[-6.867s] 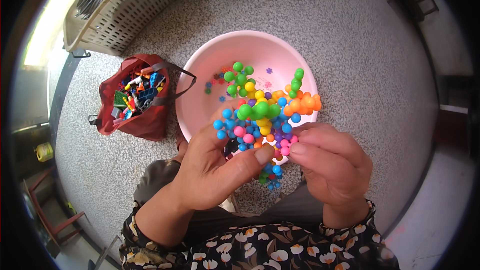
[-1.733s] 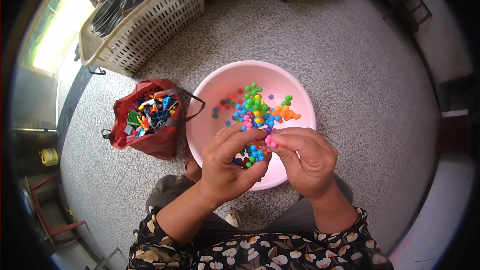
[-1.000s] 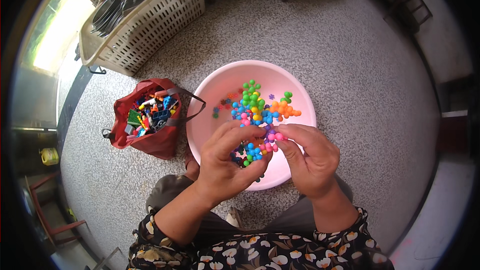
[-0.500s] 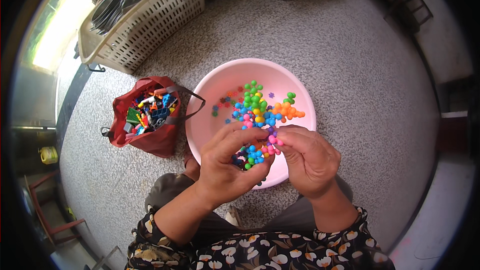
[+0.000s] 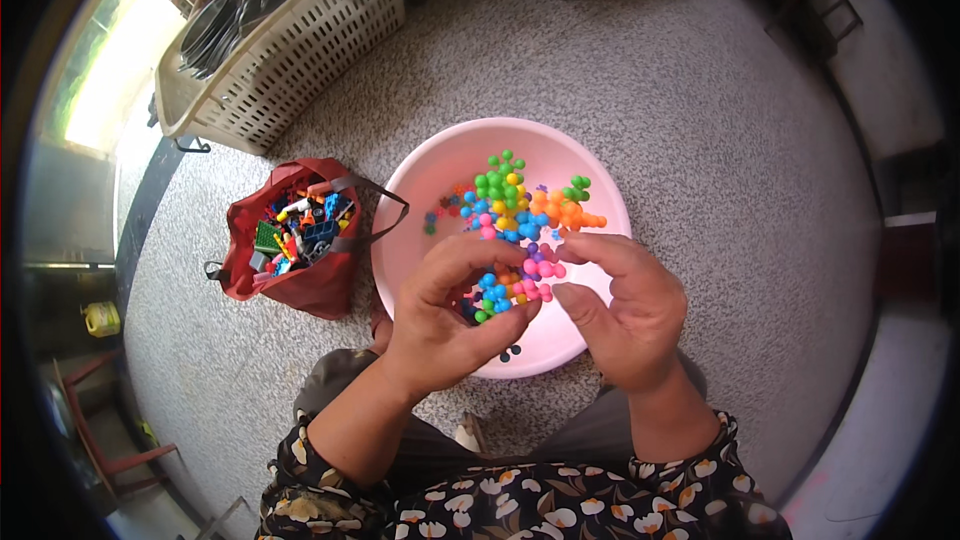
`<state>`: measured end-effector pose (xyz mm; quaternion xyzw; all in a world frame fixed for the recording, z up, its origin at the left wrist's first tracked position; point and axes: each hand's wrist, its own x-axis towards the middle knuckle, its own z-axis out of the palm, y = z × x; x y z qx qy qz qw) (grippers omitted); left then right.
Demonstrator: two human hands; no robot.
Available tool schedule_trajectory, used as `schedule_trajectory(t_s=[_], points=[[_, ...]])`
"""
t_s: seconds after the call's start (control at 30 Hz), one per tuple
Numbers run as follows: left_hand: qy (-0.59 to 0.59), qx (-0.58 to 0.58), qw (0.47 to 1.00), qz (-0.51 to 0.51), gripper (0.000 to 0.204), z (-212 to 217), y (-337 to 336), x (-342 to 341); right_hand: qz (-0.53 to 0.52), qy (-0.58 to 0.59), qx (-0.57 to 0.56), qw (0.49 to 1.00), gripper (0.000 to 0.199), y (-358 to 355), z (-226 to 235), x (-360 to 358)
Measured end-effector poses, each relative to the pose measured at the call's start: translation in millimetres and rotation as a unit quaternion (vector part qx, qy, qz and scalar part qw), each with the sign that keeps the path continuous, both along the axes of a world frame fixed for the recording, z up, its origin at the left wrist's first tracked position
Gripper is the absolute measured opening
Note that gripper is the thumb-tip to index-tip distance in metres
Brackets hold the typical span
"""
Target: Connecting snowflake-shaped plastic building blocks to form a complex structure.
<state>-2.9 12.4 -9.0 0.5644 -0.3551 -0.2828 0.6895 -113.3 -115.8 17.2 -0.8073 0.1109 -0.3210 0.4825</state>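
Observation:
Over the pink basin (image 5: 597, 161), my left hand (image 5: 436, 318) curls its fingers and thumb around a branching cluster of linked plastic ball-flower pieces (image 5: 508, 202). Green, yellow, blue and orange parts stick out at the far side; purple, pink and blue ones show between the fingers. To the right, my right hand (image 5: 636, 318) has its thumb and fingers apart, with its fingertips close beside the pink pieces (image 5: 545, 267) and nothing visibly held. Part of the cluster is hidden behind my left hand. Loose flower pieces (image 5: 431, 222) lie in the basin.
A red bag (image 5: 318, 292) full of mixed toy blocks stands left of the basin, its dark strap reaching over the rim. Farther back left is a white slatted basket (image 5: 300, 60) holding pans. A reddish chair frame (image 5: 130, 462) stands at the lower left. Speckled floor surrounds the basin.
My right fingers have let go of the pink pieces and spread apart. My left hand, still holding the cluster, has shifted slightly left and the cluster has tilted a little.

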Motion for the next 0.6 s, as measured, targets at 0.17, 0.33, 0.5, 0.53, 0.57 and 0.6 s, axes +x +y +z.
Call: schedule_trajectory(t_s=[0.17,0.33,0.5,0.53,0.57,0.6], points=[[0.333,-0.066,0.940,-0.019,0.044,6,13,30,-0.094,-0.031,0.304,0.948,0.018,-23,-19,0],[0.442,-0.174,0.879,0.050,0.059,1,30,51,-0.132,0.128,0.318,0.930,0.016,-54,-92,4],[0.432,-0.276,0.859,0.001,0.059,18,34,58,-0.071,0.355,0.105,0.926,0.014,-65,-284,-53],[0.447,-0.283,0.848,0.012,0.058,22,37,58,-0.058,0.437,0.045,0.896,0.014,-53,-306,-60],[0.463,-0.273,0.842,0.047,0.055,29,40,57,-0.025,0.525,0.032,0.850,0.015,-47,-316,-63],[0.507,-0.284,0.813,-0.021,0.053,31,42,60,0.006,0.576,-0.026,0.817,0.014,-43,-338,-71]])
